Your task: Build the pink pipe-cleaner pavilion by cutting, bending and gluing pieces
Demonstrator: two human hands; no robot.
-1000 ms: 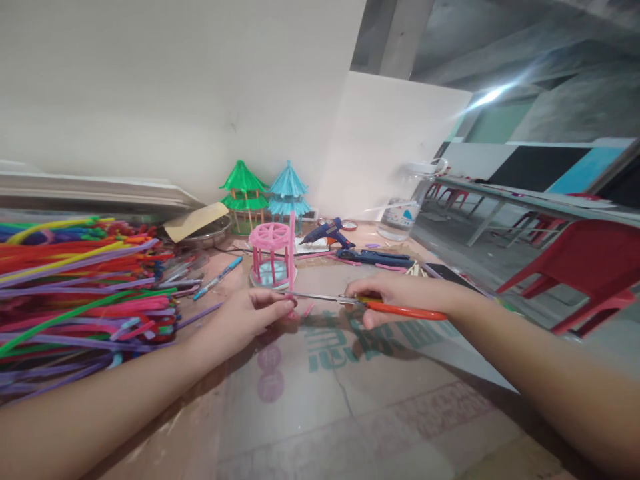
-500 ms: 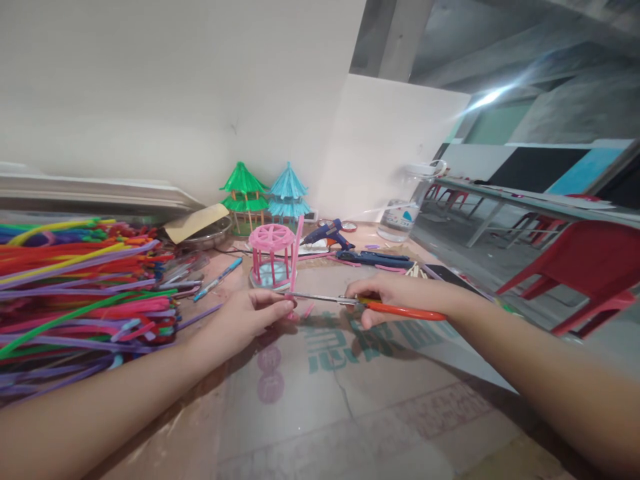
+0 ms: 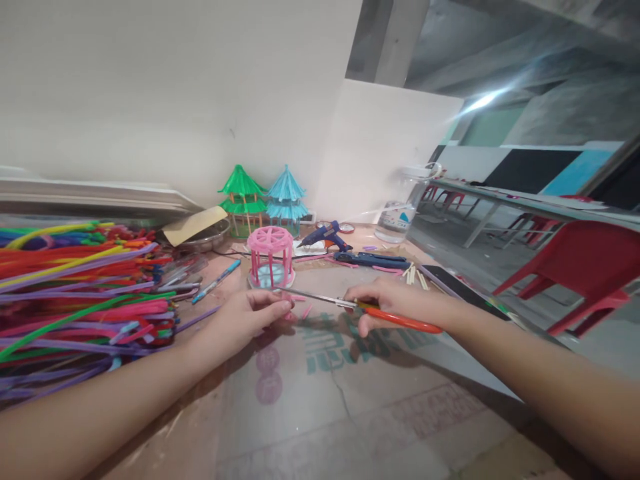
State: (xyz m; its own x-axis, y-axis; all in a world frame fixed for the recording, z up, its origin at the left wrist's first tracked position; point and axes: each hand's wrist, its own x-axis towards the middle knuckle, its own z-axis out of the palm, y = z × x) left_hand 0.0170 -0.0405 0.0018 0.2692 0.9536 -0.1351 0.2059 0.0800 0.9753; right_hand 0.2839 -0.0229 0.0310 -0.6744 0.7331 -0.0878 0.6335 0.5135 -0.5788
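Note:
My left hand (image 3: 263,313) is closed in a pinch on a pink pipe cleaner (image 3: 289,317), of which only a short bit shows at the fingertips. In my right hand (image 3: 390,305) is a pair of scissors (image 3: 345,303) with orange handles. The blades point left and their tips reach just above my left fingers. Right behind them stands a small pink pavilion frame (image 3: 271,250) with a round spoked top, posts and a pale blue base. Short pink offcuts (image 3: 307,311) lie on the board between my hands.
Left lies a large heap of coloured pipe cleaners (image 3: 75,287), with a blue pen (image 3: 217,281) beside it. Green (image 3: 243,197) and blue (image 3: 287,197) pavilions stand at the wall. Behind my right hand are a glue gun (image 3: 327,233), dark blue pliers-like tool (image 3: 370,260), a phone (image 3: 457,288) and plastic jug (image 3: 395,217).
The long pink pipe cleaner length that stood up from my left fingers no longer shows there. The scissors' tips have risen slightly, and the view has shifted a little.

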